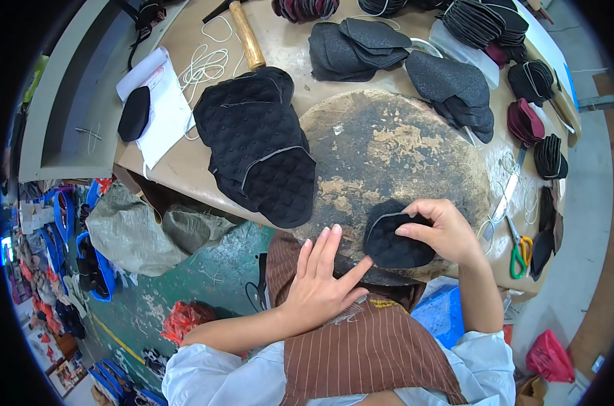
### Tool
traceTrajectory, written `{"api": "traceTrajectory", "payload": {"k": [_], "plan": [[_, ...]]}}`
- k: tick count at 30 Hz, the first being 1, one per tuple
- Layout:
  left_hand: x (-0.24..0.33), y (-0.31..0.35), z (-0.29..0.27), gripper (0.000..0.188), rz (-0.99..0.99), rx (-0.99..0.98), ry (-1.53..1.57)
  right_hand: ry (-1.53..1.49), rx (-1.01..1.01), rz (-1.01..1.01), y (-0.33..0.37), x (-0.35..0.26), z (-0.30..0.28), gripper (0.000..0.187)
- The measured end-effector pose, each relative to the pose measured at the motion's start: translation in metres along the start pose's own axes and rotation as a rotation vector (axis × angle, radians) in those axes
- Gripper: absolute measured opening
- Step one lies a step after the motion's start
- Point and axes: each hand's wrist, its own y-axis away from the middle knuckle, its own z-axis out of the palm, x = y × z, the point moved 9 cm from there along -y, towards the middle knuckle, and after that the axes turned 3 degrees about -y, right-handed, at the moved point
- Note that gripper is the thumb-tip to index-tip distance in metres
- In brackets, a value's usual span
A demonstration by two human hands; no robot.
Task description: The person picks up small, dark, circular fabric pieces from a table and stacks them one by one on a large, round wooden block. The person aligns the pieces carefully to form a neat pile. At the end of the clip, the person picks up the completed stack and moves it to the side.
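Observation:
My right hand (444, 232) pinches the upper right edge of a small black quilted fabric piece (390, 245), which lies near the front edge of a worn round board (361, 152). A dark layer shows behind the piece's top edge; I cannot tell whether it is separate. Fingers spread, my left hand (320, 281) rests at the board's front edge, one fingertip touching or nearly touching the piece's lower left. Left of the board, overlapping black quilted pieces (253, 135) lie in a staggered pile.
Beyond the board lie dark grey textured pieces (449, 84) and a wooden-handled hammer (247, 37). Scissors with green and orange handles (521, 254) are at the right. White cord (205, 64) coils near papers (161, 101) at the left. A sack (134, 230) stands below the table.

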Motion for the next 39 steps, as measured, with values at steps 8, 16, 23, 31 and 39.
{"api": "traceTrajectory", "payload": {"k": [8, 16, 23, 31, 39], "plan": [[-0.004, 0.004, 0.003, 0.054, 0.021, 0.015, 0.003, 0.105, -0.006, 0.039, -0.006, -0.004, 0.002, 0.024], [-0.005, 0.004, -0.005, 0.068, 0.032, 0.106, 0.022, 0.155, 0.011, 0.014, -0.008, -0.008, 0.001, 0.025], [-0.004, 0.002, 0.004, 0.072, 0.051, 0.092, -0.187, 0.06, 0.146, 0.103, -0.002, -0.001, -0.002, 0.022], [0.016, -0.027, 0.0, 0.058, 0.345, -0.085, -0.209, 0.179, 0.172, 0.084, -0.006, -0.008, -0.004, 0.023], [0.017, -0.049, 0.005, 0.082, 0.31, -0.269, -0.115, -0.021, 0.227, 0.16, 0.025, 0.017, -0.026, 0.019]]}}
